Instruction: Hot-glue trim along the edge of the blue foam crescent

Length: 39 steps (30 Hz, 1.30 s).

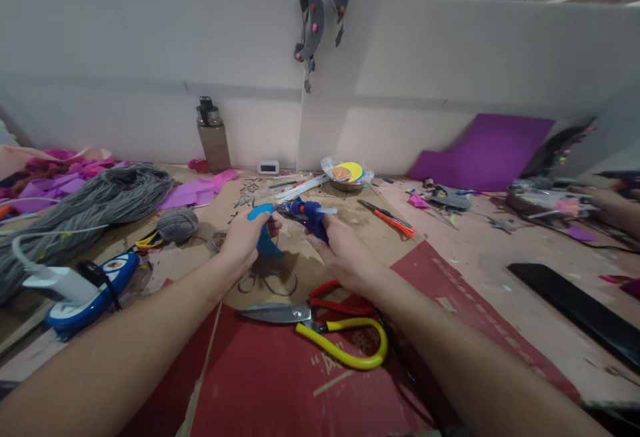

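Note:
My left hand (245, 240) pinches a curved blue piece (269, 243), perhaps felt or foam sheet, above the cardboard. In my right hand (345, 250) is a dark blue hot glue gun (314, 217), with a whitish glue stick poking from its back end. The gun's nozzle points left and lies close to the top of the blue piece; whether they touch I cannot tell. Below both hands lie large scissors (320, 323) with one red and one yellow handle. A thin grey strand of yarn (270, 283) curls on the cardboard beneath the blue piece.
Grey yarn (100, 213) and a blue power strip (95, 300) with a white plug lie left. An orange utility knife (387, 217) and a small bowl (346, 183) are ahead. Right are purple sheet (490, 150), a black slab (575, 307) and another person's hand (613, 207).

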Available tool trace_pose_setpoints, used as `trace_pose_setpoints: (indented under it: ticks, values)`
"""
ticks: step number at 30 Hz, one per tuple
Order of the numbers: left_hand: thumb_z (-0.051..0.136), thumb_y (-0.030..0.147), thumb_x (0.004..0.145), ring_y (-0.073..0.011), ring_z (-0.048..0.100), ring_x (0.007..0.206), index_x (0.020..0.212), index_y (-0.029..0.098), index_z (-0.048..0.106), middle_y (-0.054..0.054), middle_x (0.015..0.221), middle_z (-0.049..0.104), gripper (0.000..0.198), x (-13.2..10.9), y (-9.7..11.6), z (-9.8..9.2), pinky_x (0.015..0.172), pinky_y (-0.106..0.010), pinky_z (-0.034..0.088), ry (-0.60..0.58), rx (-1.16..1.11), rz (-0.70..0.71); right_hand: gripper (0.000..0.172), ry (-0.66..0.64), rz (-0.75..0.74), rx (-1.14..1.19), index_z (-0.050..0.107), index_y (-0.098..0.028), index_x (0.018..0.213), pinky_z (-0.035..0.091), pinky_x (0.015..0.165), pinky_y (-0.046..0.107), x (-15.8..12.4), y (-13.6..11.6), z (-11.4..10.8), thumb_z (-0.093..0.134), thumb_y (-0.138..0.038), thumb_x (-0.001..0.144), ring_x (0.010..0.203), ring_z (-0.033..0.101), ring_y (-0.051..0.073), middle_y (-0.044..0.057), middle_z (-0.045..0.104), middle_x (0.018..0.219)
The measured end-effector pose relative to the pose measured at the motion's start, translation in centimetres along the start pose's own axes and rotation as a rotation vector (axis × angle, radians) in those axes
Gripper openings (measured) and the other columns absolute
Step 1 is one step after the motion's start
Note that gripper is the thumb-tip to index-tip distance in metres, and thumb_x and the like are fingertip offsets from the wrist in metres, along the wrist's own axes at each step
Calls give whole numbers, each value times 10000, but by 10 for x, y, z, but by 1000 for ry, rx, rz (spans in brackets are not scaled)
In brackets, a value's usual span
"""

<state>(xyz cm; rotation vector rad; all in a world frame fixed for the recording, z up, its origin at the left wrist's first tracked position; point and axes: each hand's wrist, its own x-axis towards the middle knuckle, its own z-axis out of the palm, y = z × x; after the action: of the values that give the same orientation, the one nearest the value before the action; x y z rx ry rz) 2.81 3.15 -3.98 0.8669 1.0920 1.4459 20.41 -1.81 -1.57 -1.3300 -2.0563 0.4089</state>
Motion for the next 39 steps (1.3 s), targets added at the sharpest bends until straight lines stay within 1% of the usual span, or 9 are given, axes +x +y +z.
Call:
trace_pose_setpoints:
  ticks: [4,7,13,22,26,30,34,39]
  values:
    - [684,199,632,-118,589,497,657,115,589,-40,567,625,130,3,-4,-2,519,-227,496,-27,-21,19,205,-7,1,-19,509,-181,1051,464,756,354,1,3,4,463,-288,883,872,600,233,114,640,985]
    - [687,196,628,-118,592,503,655,116,589,-40,572,628,130,3,-4,-2,520,-225,495,-37,-29,13,235,-9,-14,-8,501,-171,1085,460,785,355,0,4,5,457,-288,886,917,592,233,121,629,1017]
    - [678,187,637,-117,586,492,658,117,589,-35,567,623,115,-2,1,1,516,-233,494,-19,-17,-2,278,-10,-21,1,492,-169,1136,456,825,374,0,5,5,452,-294,891,971,583,244,128,619,1054]
    - [714,225,636,-118,584,485,675,125,584,-31,576,620,168,-4,-1,2,499,-232,485,-37,-13,15,275,0,-11,21,509,-188,1135,457,812,368,0,7,6,468,-277,878,944,589,236,111,628,1021]
    - [705,229,648,-121,589,498,704,127,587,-35,591,629,165,-4,-3,2,496,-228,488,-48,-5,25,304,15,-20,28,497,-172,1162,453,830,372,0,8,7,467,-285,882,973,584,242,124,621,1053]
    - [708,220,651,-119,591,500,698,125,583,-39,587,628,164,-5,0,3,502,-224,489,-55,-6,19,313,15,-38,35,483,-166,1178,452,841,370,-1,7,6,461,-266,883,1000,582,241,131,619,1068]
    - [710,194,641,-117,589,492,693,131,580,-29,576,621,153,-5,3,3,505,-224,489,-47,-18,4,314,-7,-12,19,487,-161,1175,454,827,374,-1,4,6,463,-267,880,987,586,249,137,622,1060]
    - [664,179,649,-117,588,494,705,133,582,-29,586,629,109,-4,-1,2,504,-229,493,-61,-13,15,297,2,4,18,494,-156,1145,454,796,367,0,5,6,451,-305,892,923,591,244,135,629,1041]
